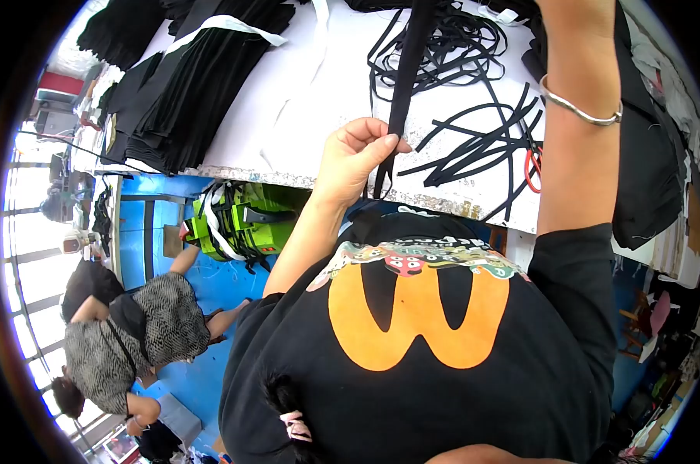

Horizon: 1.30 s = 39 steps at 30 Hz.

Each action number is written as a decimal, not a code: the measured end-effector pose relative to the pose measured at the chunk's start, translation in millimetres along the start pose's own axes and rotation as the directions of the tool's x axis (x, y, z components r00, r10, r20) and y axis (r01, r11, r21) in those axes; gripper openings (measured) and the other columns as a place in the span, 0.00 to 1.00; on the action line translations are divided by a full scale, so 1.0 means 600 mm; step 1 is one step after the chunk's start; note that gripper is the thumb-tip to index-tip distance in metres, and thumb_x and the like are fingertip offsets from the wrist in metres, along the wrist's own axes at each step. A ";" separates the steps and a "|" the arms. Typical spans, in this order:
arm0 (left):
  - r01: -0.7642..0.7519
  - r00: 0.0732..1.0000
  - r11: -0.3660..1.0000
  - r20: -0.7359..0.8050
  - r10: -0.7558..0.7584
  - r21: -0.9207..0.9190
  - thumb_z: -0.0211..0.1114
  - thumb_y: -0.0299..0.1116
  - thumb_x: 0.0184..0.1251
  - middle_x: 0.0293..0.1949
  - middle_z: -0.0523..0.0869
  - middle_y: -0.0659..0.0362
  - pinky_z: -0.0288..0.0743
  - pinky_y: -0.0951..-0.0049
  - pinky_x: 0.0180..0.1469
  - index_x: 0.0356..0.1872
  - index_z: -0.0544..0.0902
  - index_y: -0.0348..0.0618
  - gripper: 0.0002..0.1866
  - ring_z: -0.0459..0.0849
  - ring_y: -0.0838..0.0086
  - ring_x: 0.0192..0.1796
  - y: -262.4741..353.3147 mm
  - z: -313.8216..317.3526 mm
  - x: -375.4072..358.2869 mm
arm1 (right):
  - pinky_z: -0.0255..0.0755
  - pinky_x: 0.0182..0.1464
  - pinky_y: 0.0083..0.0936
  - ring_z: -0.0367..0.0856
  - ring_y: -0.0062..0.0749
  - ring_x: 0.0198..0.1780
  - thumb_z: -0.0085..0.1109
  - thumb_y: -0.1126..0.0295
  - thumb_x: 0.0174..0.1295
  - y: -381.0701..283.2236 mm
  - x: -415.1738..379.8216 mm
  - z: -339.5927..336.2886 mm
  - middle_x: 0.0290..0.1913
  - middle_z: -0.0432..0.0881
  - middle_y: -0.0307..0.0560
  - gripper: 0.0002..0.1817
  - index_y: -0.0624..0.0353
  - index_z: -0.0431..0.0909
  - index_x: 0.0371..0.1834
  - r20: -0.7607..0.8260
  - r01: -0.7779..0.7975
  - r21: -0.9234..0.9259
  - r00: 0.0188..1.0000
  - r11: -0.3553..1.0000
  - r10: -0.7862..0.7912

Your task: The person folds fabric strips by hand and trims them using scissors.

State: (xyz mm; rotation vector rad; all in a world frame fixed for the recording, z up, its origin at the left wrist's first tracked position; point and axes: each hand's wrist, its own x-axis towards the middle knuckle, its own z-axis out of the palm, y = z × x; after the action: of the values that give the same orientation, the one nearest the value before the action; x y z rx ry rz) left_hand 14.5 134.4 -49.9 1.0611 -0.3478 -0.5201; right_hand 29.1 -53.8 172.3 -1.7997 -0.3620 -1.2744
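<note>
My left hand (359,155) is at the table's near edge, thumb and fingers pinched on a long black fabric strip (406,73). The strip runs from my fingers away across the table and out of the top of the view; a short end hangs below the hand. My right forearm, with a silver bangle (582,108), reaches up past the top edge, so the right hand is out of view. Between the two arms lie a tangle of thin black cord (462,46) and a loose pile of cut black strips (474,151). Red-handled scissors (532,168) lie partly hidden beside my right arm.
Stacked black fabric pieces (195,85) with a white band lie on the left of the white table (303,85). Dark fabric (648,170) hangs at the right. Below the table edge is a bright green bundle (253,220). A person in a patterned dress (145,329) is at left.
</note>
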 end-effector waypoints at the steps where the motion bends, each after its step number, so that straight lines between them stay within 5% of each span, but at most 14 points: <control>1: 0.003 1.000 1.000 -0.004 -0.003 -0.004 0.63 0.24 0.64 0.33 0.86 0.53 0.77 0.77 0.46 0.37 0.79 0.35 0.04 0.85 0.74 0.39 -0.003 -0.004 -0.002 | 0.72 0.27 0.14 0.78 0.20 0.22 0.59 0.73 0.53 0.002 0.004 -0.006 0.21 0.81 0.43 0.07 0.67 0.78 0.24 0.032 0.008 0.035 0.999 0.999 -0.009; 8: 0.060 0.998 0.988 0.044 -0.054 -0.142 0.62 0.24 0.63 0.29 0.83 0.54 0.80 0.69 0.38 0.34 0.74 0.42 0.05 0.85 0.67 0.32 -0.008 -0.010 -0.005 | 0.73 0.27 0.15 0.78 0.20 0.22 0.58 0.75 0.56 0.013 0.002 0.012 0.22 0.80 0.41 0.06 0.66 0.78 0.24 -0.024 0.037 0.124 0.999 0.992 -0.034; 11: 0.090 0.995 0.987 0.051 -0.084 -0.130 0.63 0.22 0.61 0.30 0.84 0.52 0.82 0.69 0.35 0.35 0.72 0.41 0.07 0.87 0.64 0.30 -0.021 -0.020 -0.006 | 0.63 0.23 0.11 0.71 0.14 0.20 0.59 0.77 0.58 0.003 0.022 0.008 0.21 0.78 0.35 0.05 0.63 0.79 0.24 -0.082 -0.088 -0.086 0.993 0.992 0.081; 13: 0.114 0.993 0.984 0.058 -0.107 -0.133 0.64 0.20 0.58 0.29 0.85 0.52 0.82 0.71 0.32 0.34 0.74 0.40 0.08 0.87 0.66 0.29 -0.003 -0.010 -0.014 | 0.73 0.27 0.21 0.76 0.29 0.24 0.61 0.72 0.57 0.004 0.030 -0.003 0.25 0.78 0.49 0.10 0.72 0.78 0.27 0.034 0.004 -0.094 0.999 0.996 -0.001; 15: 0.114 0.985 0.976 0.148 -0.087 -0.184 0.64 0.20 0.61 0.31 0.86 0.51 0.82 0.74 0.33 0.35 0.75 0.39 0.06 0.87 0.68 0.30 -0.004 -0.010 -0.016 | 0.74 0.22 0.19 0.75 0.27 0.19 0.62 0.72 0.55 -0.004 0.028 -0.004 0.22 0.78 0.48 0.11 0.73 0.78 0.25 -0.084 -0.063 -0.150 0.995 0.987 0.051; 21: 0.060 0.993 0.972 0.114 -0.034 -0.227 0.65 0.22 0.61 0.28 0.83 0.52 0.80 0.75 0.31 0.34 0.74 0.34 0.07 0.85 0.71 0.27 0.002 0.002 -0.023 | 0.75 0.25 0.15 0.77 0.24 0.24 0.64 0.71 0.57 -0.007 0.028 -0.002 0.24 0.79 0.46 0.11 0.68 0.77 0.24 -0.104 -0.103 -0.107 0.990 0.989 0.092; 26: 0.017 0.991 0.994 0.131 -0.002 -0.108 0.62 0.22 0.62 0.28 0.80 0.59 0.73 0.81 0.35 0.52 0.76 0.29 0.17 0.81 0.78 0.28 0.018 0.017 -0.041 | 0.74 0.25 0.14 0.75 0.23 0.23 0.65 0.71 0.57 -0.015 0.027 -0.009 0.23 0.77 0.44 0.10 0.67 0.77 0.25 -0.098 -0.109 -0.052 0.990 0.993 0.104; 30: 0.030 0.982 1.000 0.184 -0.031 0.010 0.61 0.27 0.65 0.24 0.81 0.62 0.71 0.82 0.33 0.39 0.82 0.32 0.08 0.78 0.83 0.26 0.006 0.009 -0.048 | 0.74 0.24 0.14 0.75 0.22 0.23 0.66 0.71 0.56 -0.009 0.028 -0.019 0.23 0.77 0.44 0.11 0.68 0.77 0.26 -0.149 -0.117 0.011 0.982 0.993 0.117; 35: 0.103 0.982 0.989 0.145 -0.118 0.107 0.61 0.32 0.66 0.27 0.82 0.62 0.72 0.80 0.32 0.39 0.82 0.35 0.10 0.78 0.82 0.27 -0.002 -0.003 -0.050 | 0.76 0.24 0.16 0.75 0.23 0.23 0.66 0.71 0.56 0.003 0.032 -0.032 0.23 0.77 0.46 0.11 0.70 0.77 0.27 -0.149 -0.114 -0.016 0.983 0.993 0.111; 36: 0.001 0.994 0.954 0.105 -0.034 0.299 0.61 0.33 0.67 0.29 0.83 0.62 0.75 0.78 0.37 0.42 0.80 0.37 0.10 0.81 0.79 0.32 0.010 -0.002 -0.055 | 0.76 0.24 0.16 0.75 0.24 0.23 0.66 0.72 0.56 0.007 0.032 -0.041 0.24 0.77 0.46 0.11 0.70 0.77 0.27 -0.165 -0.118 -0.043 0.980 0.992 0.109; 37: -0.095 0.990 0.970 0.120 0.069 0.224 0.61 0.32 0.68 0.32 0.83 0.62 0.77 0.76 0.43 0.46 0.79 0.37 0.11 0.83 0.77 0.40 -0.024 -0.020 -0.048 | 0.77 0.24 0.18 0.76 0.26 0.23 0.66 0.73 0.55 0.017 0.030 -0.042 0.24 0.78 0.48 0.10 0.71 0.78 0.27 -0.149 -0.085 0.018 0.985 0.996 0.087; 39: 0.008 0.999 0.982 0.042 -0.016 0.190 0.60 0.32 0.69 0.36 0.83 0.61 0.76 0.77 0.45 0.48 0.78 0.37 0.12 0.81 0.79 0.44 -0.011 -0.030 -0.055 | 0.74 0.22 0.21 0.76 0.30 0.23 0.62 0.75 0.54 0.028 0.023 -0.042 0.24 0.78 0.50 0.08 0.71 0.78 0.26 -0.196 -0.128 -0.010 0.973 0.992 0.123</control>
State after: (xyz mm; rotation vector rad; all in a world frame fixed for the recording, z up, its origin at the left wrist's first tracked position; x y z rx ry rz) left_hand -5.2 163.8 -64.7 1.2388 -0.4359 -0.5281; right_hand 30.7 -86.3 178.5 -1.6705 -0.1229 -1.3557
